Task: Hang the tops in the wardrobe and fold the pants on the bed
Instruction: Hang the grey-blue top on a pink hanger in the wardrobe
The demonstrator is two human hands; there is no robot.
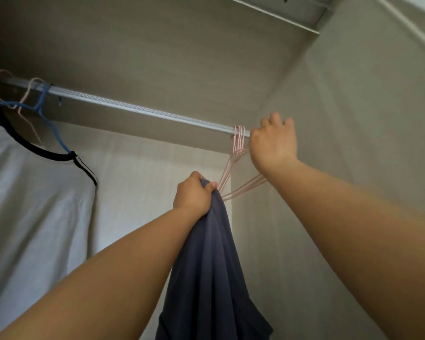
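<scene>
Inside the wardrobe (353, 106), the left hand (193, 193) holds a dark blue-grey top (206, 266) up below the rail (133, 107), fingers clamped on the bunched cloth, the rest hanging down. The right hand (271, 143) is at the rail's right end, touching a cluster of pink hangers (239, 139); its fingers are curled, but I cannot tell what they clasp. Toward the rail's left end a white top (35, 204) with black trim hangs on a blue hanger (43, 106).
</scene>
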